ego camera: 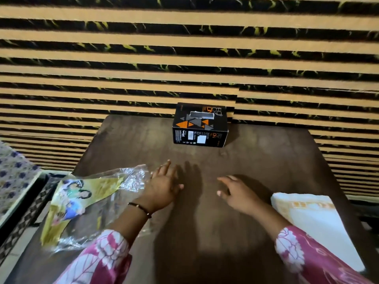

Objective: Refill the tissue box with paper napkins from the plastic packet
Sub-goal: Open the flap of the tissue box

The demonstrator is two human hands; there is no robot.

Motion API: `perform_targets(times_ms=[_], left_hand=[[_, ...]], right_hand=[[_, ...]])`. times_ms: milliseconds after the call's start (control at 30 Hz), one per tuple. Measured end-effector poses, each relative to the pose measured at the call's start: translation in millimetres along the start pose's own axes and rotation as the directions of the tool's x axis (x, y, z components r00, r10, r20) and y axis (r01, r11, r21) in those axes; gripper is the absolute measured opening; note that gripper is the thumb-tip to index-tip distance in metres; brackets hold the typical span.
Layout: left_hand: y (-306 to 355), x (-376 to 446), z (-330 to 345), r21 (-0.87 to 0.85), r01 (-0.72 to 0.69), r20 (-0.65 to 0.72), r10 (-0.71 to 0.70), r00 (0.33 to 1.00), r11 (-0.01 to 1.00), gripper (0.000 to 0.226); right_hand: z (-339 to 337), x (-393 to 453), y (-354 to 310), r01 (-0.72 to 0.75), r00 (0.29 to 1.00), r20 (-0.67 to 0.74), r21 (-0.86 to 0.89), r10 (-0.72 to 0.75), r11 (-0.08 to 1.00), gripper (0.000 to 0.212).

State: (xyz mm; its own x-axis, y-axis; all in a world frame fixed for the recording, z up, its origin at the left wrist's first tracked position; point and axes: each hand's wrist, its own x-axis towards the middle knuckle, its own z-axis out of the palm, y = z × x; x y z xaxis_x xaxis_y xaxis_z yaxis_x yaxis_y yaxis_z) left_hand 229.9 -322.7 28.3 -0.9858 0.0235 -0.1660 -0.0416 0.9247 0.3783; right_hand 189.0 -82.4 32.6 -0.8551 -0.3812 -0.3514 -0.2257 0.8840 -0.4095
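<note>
A black tissue box with orange and grey triangles stands at the far edge of the brown table, its top slot showing. A crumpled clear plastic packet with a yellow printed panel lies at the table's left edge and looks emptied. A white stack of paper napkins lies at the right. My left hand hovers with fingers spread just right of the packet, holding nothing. My right hand is open over the table, left of the napkin stack and apart from it.
A striped black-and-tan wall rises right behind the table. A patterned blue-and-white cloth and a dark patterned edge sit off the table's left side. The floor drops away to the right of the table.
</note>
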Motion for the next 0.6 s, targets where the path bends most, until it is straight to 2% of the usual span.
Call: perform_targets(times_ms=[167,267,367,433,600], left_hand=[[21,71,-21,-0.109,0.068,-0.110,-0.080,0.991,0.992,0.070],[23,109,-31,-0.214,0.168,-0.145,-0.201,0.969,0.962,0.072],[18,138,-31,-0.251,0.244,-0.086,-0.273,0.958,0.937,0.070],[14,147,-29,-0.275,0.233,-0.067,-0.261,0.963,0.933,0.068],[7,134,-14,-0.348,0.158,-0.123,-0.213,0.969,0.924,0.066]], right_hand=[[-44,52,3,-0.052,0.978,-0.201,0.043,0.060,0.998,0.054],[-67,82,-2,-0.085,0.946,-0.302,0.131,0.122,0.988,0.058],[-78,106,-8,-0.116,0.929,-0.327,0.190,0.174,0.975,0.058],[-79,117,-10,-0.125,0.926,-0.321,0.235,0.198,0.964,0.057],[-66,116,-10,-0.138,0.916,-0.342,0.225,0.211,0.965,0.053]])
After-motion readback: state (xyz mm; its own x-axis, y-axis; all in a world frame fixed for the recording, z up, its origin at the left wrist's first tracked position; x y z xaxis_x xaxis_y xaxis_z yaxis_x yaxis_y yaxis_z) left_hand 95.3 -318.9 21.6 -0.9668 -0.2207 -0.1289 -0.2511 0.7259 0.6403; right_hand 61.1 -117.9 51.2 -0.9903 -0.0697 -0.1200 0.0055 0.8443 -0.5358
